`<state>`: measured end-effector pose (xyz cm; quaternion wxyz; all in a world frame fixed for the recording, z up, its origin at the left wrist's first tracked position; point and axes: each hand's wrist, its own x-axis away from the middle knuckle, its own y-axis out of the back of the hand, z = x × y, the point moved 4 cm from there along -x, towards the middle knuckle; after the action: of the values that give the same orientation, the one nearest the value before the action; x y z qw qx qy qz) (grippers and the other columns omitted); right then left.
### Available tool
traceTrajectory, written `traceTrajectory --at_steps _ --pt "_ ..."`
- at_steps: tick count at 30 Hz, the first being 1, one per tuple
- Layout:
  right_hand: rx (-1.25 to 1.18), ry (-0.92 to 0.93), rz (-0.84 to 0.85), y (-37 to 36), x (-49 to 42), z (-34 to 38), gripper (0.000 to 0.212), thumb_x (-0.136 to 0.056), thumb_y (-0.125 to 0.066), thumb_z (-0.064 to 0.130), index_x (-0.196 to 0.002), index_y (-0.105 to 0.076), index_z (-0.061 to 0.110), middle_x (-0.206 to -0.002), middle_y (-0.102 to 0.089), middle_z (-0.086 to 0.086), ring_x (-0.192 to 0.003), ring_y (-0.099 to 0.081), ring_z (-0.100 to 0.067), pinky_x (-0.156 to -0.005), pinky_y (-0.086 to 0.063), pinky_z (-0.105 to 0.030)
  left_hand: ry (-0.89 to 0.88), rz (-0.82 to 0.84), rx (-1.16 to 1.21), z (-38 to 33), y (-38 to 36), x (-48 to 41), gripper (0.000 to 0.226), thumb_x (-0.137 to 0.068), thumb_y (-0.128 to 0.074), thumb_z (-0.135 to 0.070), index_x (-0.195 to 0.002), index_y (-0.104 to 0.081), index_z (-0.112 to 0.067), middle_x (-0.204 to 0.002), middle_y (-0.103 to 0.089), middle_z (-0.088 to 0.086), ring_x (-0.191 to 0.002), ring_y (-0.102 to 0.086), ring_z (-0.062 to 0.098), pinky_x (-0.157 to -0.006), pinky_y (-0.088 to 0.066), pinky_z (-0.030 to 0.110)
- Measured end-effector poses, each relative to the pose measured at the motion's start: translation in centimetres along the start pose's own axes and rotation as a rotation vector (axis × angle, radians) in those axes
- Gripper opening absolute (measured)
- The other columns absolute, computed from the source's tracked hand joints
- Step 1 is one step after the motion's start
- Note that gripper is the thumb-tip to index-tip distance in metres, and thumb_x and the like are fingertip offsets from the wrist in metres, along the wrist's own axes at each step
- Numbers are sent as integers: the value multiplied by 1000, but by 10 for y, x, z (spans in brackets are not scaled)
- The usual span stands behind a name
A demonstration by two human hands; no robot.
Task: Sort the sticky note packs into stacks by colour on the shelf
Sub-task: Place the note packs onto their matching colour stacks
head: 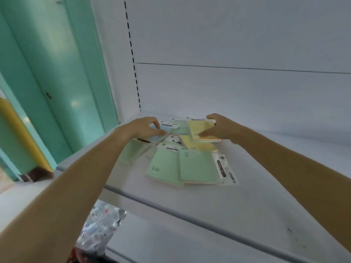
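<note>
I see a white shelf (266, 186) with a loose heap of sticky note packs (176, 142) near its middle. The left hand (144, 128) pinches a pale blue pack (156, 138) at the heap's left side, fingers curled around it. The right hand (220, 130) grips a yellow pack (202, 129) at the back right, thumb on top; through the blur it seems slightly raised. Two green packs (165, 168) lie overlapping at the front.

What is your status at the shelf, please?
Left hand grips blue pack. Right hand grips yellow pack. Green packs lie loose in front.
</note>
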<state>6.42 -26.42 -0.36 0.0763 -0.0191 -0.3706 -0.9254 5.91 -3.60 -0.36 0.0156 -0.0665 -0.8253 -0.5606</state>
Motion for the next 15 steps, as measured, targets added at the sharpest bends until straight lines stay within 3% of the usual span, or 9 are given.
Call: traceTrajectory --at_steps 3,6,8,10,12,15 --pt "-69 1 -92 1 -5 -4 69 -76 -71 10 -136 -40 22 -140 -37 -14 -124 -44 -29 -86 -37 -28 -26 107 61 6 9 -20 29 -89 -55 -34 -116 -56 -22 -138 -43 0 -120 -46 22 -95 -36 31" --pt "-100 13 -159 1 -1 -6 61 -80 -63 2 -134 -44 23 -134 -39 -15 -105 -52 -31 -70 -44 -28 -16 185 174 10 13 -30 26 -80 -69 -21 -104 -59 -27 -119 -43 -2 -92 -51 19 -75 -45 27" --pt "-155 9 -217 2 5 -7 57 -81 -57 -2 -132 -47 21 -127 -45 -13 -86 -53 -24 -55 -45 -18 -58 155 198 10 17 -34 30 -75 -74 -19 -101 -60 -25 -110 -44 -1 -72 -50 14 -61 -43 23" --pt "-215 -3 -291 3 10 -9 54 -82 -51 -6 -129 -50 21 -124 -49 -10 -84 -52 -21 -51 -42 -15 -117 105 233 10 21 -35 33 -74 -75 -16 -104 -61 -22 -99 -46 -1 -63 -48 12 -55 -38 22" --pt "-281 -11 -356 4 15 -11 54 -82 -47 -8 -128 -52 19 -124 -51 -13 -86 -50 -23 -55 -40 -20 -188 61 284 10 25 -34 32 -77 -71 -12 -105 -59 -21 -96 -47 3 -69 -49 17 -55 -37 22" --pt "-372 -38 -456 7 24 -17 53 -83 -43 -9 -128 -53 18 -117 -52 -7 -77 -48 -20 -45 -36 -14 -285 -66 422 6 32 -32 36 -82 -62 -3 -115 -59 -15 -107 -43 5 -91 -46 20 -61 -36 17"
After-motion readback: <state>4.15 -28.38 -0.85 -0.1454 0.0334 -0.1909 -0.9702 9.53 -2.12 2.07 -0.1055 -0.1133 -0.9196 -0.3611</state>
